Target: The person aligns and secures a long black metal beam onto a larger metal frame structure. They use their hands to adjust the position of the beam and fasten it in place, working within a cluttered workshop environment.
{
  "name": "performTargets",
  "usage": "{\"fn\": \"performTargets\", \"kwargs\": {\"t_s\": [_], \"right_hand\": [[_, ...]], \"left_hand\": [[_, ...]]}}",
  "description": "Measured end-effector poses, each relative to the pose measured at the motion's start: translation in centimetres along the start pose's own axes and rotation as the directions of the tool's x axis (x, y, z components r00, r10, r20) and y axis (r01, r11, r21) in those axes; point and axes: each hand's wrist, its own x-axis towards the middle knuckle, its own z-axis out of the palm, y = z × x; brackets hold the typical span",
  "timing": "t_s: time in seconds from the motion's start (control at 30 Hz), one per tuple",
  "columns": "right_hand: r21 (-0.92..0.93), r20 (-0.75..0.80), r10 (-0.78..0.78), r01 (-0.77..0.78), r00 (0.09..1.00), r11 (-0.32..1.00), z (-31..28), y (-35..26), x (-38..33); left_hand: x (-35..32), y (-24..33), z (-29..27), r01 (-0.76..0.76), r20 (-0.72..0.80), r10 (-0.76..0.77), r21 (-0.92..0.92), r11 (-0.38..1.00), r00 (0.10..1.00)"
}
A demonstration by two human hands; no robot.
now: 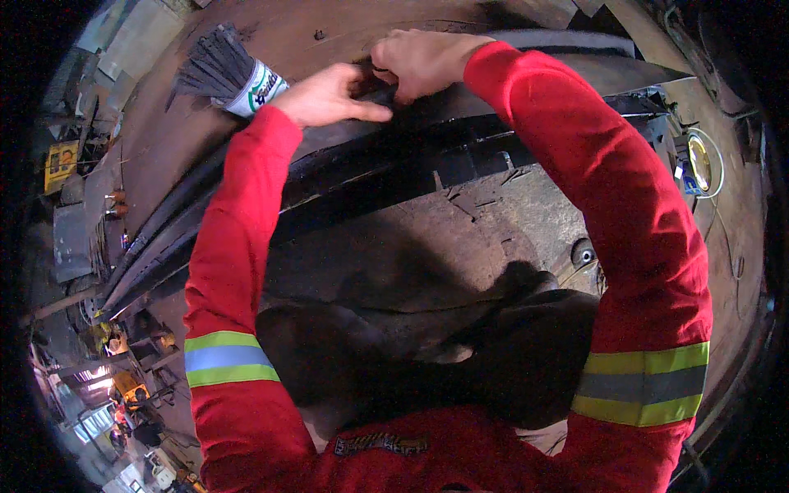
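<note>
My left hand (329, 95) is over a long dark metal beam (394, 152), its thumb stretched out and apart from the bent fingers. Nothing shows in the gap between them. Close beside it on the right, my right hand (421, 61) is closed, fingers curled down above the beam's far side. Whatever it holds, if anything, is hidden under the fingers. Just left of my left wrist lies a bundle of dark grey rods (215, 66), like welding electrodes, in a white wrapper (258, 87) with green marks.
The beam crosses in front of me, with a pale curved metal strip (567, 41) along its far right. A coiled light-coloured cable or hose (717, 164) lies at the right. A small round metal part (583, 252) sits on the floor. Yellow equipment (61, 167) stands at the far left.
</note>
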Motion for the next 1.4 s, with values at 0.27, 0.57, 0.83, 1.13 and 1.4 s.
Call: {"fn": "performTargets", "kwargs": {"t_s": [0.27, 0.57, 0.83, 1.13, 1.4], "right_hand": [[-0.041, -0.089, -0.027, 0.023, 0.996, 0.999, 0.8, -0.5, -0.7], [-0.183, -0.293, -0.038, -0.017, 0.955, 0.983, 3.6, 0.0, -1.6], [-0.302, -0.309, -0.048, -0.050, 0.950, 0.952, 3.9, -0.6, -2.2], [-0.245, -0.342, 0.028, -0.118, 0.939, 0.962, 4.5, -1.0, -3.0], [0.154, 0.047, 0.138, -0.144, 0.989, 0.977, -1.0, 2.6, -3.4]], "left_hand": [[0.8, -0.2, 0.1, 0.082, -0.047, -0.071, 0.285, 0.955, 0.996], [0.3, 1.6, 3.3, 0.198, -0.379, 0.073, 0.627, 0.754, 0.923], [-0.6, -0.2, 4.6, 0.123, -0.441, 0.321, 0.726, 0.677, 0.838], [-1.4, 2.2, 5.6, 0.335, -0.487, 0.105, 0.725, 0.601, 0.867], [-0.8, 1.8, 2.5, -0.004, -0.264, 0.029, 0.094, 0.996, 0.964]]}}
